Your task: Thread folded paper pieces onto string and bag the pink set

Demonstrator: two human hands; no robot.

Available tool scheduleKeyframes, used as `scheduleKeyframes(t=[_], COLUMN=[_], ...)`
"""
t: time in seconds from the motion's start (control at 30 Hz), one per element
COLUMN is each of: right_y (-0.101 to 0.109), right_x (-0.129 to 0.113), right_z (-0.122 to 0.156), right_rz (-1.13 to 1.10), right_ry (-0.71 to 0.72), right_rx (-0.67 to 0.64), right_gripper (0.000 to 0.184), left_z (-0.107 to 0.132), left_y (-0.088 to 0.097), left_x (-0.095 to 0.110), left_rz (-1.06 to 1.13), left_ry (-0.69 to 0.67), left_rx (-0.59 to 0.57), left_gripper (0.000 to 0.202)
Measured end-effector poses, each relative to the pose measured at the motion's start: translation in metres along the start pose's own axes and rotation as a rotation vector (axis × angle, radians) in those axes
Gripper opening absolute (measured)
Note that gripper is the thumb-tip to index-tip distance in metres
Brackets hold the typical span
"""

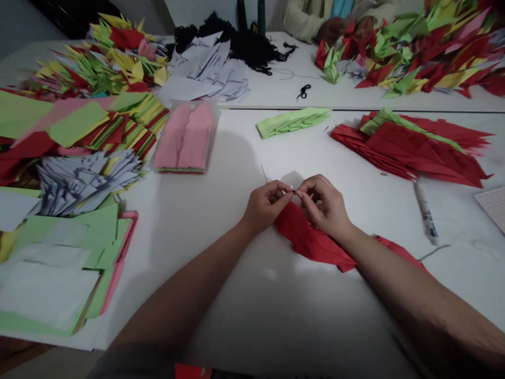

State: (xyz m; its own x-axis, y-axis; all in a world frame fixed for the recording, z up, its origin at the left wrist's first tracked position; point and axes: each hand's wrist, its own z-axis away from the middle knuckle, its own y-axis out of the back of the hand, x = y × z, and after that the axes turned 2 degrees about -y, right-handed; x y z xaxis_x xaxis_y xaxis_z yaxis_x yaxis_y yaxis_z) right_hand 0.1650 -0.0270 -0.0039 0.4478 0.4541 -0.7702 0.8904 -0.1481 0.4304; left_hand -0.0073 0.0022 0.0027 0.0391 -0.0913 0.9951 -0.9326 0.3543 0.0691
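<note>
A white table point(244, 316) carries nearly everything, with a second white table point(276, 89) butted behind it, and the light is dim. The red folded paper strip point(311, 239) lies on the near table under the wrists. Above it, the left hand point(266, 206) and right hand point(325, 206) meet, fingers curled and closed, their fingertips pinching a thin needle point(263, 172) whose point sticks out to the left.

To the right of the strip lie a heap of red folded paper point(418, 147) and a white pen point(425, 213). Beyond it sits a green folded stack point(292, 121). Left of it are pink paper in a clear box point(185, 137) and green sheets in a pink tray point(59, 273). Far beyond it, a tangle of black thread point(252, 50) lies on the back table, near a co-worker's sleeve point(303, 16).
</note>
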Motion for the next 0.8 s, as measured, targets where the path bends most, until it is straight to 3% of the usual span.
scheduleKeyframes(t=[0.8], right_y=[0.0001], right_x=[-0.0025], right_z=[-0.0002], right_rz=[-0.001], right_ry=[-0.031], right_rx=[0.016], right_gripper=[0.005], left_z=[0.0001], left_y=[0.0021], left_x=[0.0057], left_rz=[-0.011], left_ry=[0.009], left_rx=[-0.001], left_gripper=[0.021])
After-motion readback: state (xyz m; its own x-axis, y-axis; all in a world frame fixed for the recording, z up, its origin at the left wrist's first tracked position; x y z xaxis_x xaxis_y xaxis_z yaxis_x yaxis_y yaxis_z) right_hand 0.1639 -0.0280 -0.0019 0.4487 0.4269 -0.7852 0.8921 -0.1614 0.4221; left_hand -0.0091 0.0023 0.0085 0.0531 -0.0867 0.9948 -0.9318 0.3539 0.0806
